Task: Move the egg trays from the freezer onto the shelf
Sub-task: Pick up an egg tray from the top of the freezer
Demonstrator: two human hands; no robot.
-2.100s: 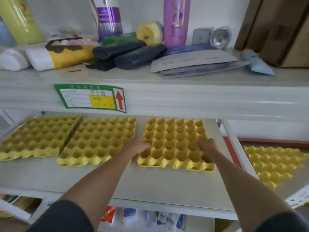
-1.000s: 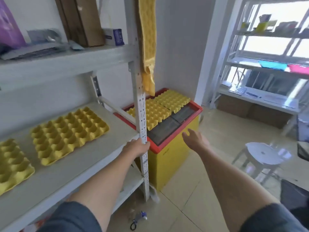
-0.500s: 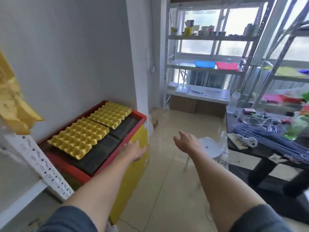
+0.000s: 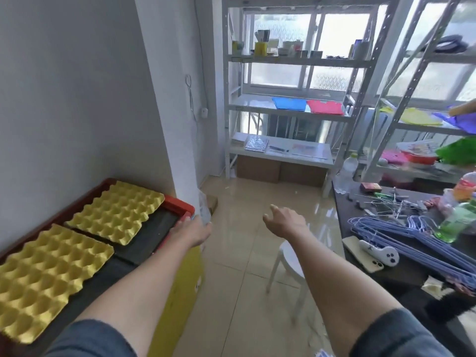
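Note:
Two yellow egg trays lie on the dark lid of the red-rimmed yellow freezer [image 4: 180,206] at the lower left. The near egg tray [image 4: 49,276] sits by my left forearm; the far egg tray [image 4: 116,212] lies toward the wall corner. My left hand [image 4: 192,231] hovers over the freezer's right rim near its far corner, fingers apart, holding nothing. My right hand [image 4: 284,222] is out over the tiled floor, open and empty, well right of the freezer. The shelf with the earlier trays is out of view.
A white stool [image 4: 291,256] stands on the floor under my right arm. A dark table [image 4: 386,274] at right carries blue hangers, a phone, a white controller and bottles. Metal shelving [image 4: 288,60] lines the window wall, with cardboard boxes beneath.
My view has swung right from the shelf to the freezer. Both hands left the tray set on the shelf, and my left hand moved from the shelf post to the freezer's rim.

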